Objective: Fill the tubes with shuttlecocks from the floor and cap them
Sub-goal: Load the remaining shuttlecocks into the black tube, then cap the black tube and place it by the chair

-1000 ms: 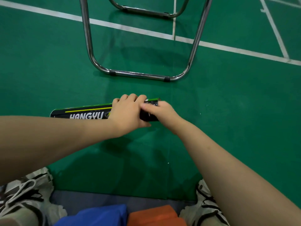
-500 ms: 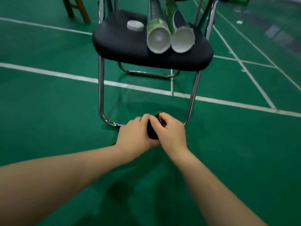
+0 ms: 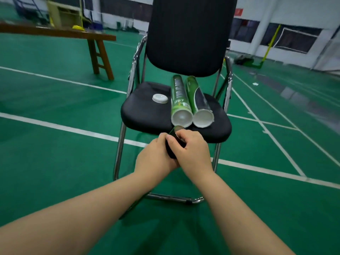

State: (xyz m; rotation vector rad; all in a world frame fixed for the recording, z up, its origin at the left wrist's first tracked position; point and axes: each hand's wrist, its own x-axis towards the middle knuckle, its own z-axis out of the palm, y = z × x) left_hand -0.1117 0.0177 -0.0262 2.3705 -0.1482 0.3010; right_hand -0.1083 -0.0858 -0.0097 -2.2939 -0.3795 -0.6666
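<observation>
Whereas a second ago the black tube (image 3: 170, 150) lay flat along the floor (image 3: 55, 162) with both hands at its right end, it is now lifted clear and points away from the person, just in front of the front edge of the chair (image 3: 143, 115). The left hand (image 3: 156, 157) wraps the tube's body from the left. The right hand (image 3: 193, 153) curls round its far end, with the thumb laid across the tube. Little of the tube shows between the two hands. A pale round rim peeks out past the right hand's fingers; it may be a cap seated on the end, though I cannot tell for sure.

On the seat two green tubes (image 3: 179, 100) (image 3: 197, 100) lie side by side, touching, with their open mouths towards the person. A loose white cap (image 3: 160, 98) rests just to their left.

Judging from this, the black tube is finished or nearly so and is being brought to join the others. The two green tubes look uncapped, so most of the task seems left to do.
</observation>
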